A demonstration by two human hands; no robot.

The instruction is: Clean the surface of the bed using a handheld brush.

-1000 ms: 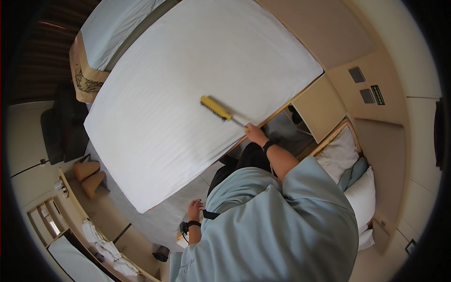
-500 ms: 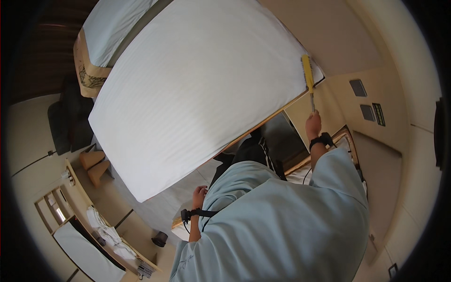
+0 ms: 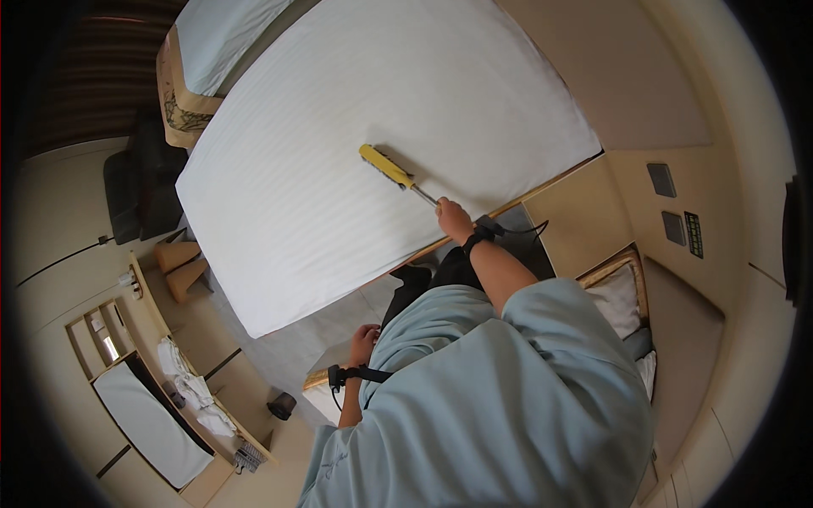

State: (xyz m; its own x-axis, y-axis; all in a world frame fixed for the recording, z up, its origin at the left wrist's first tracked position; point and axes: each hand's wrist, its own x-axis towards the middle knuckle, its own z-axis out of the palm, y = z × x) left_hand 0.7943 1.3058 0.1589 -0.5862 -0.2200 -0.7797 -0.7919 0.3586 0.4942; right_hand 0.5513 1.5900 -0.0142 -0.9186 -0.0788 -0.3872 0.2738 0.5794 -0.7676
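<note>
My right hand (image 3: 455,220) is closed round the metal handle of a yellow bed brush (image 3: 385,164). The brush's long head is over the white sheet of the bed (image 3: 296,220), pointing away to the left, and it casts a shadow on the cloth. Whether its dark bristles touch the sheet I cannot tell. My left hand (image 3: 365,340) hangs low beside my shirt, below the near edge of the bed, with its fingers curled in. What lies inside those fingers, if anything, is hidden.
A second bed (image 3: 241,42) stands at the far left, near dark chairs (image 3: 140,190). The headboard panel (image 3: 610,76) and a bedside cabinet (image 3: 584,203) are on the right. Lower left are a shelf with white towels (image 3: 190,372), a mirror (image 3: 152,423) and a dark bin (image 3: 282,405).
My right hand has swept the brush left from the bed's right corner to the middle of the near side. My left hand still hangs low. The view has shifted slightly.
</note>
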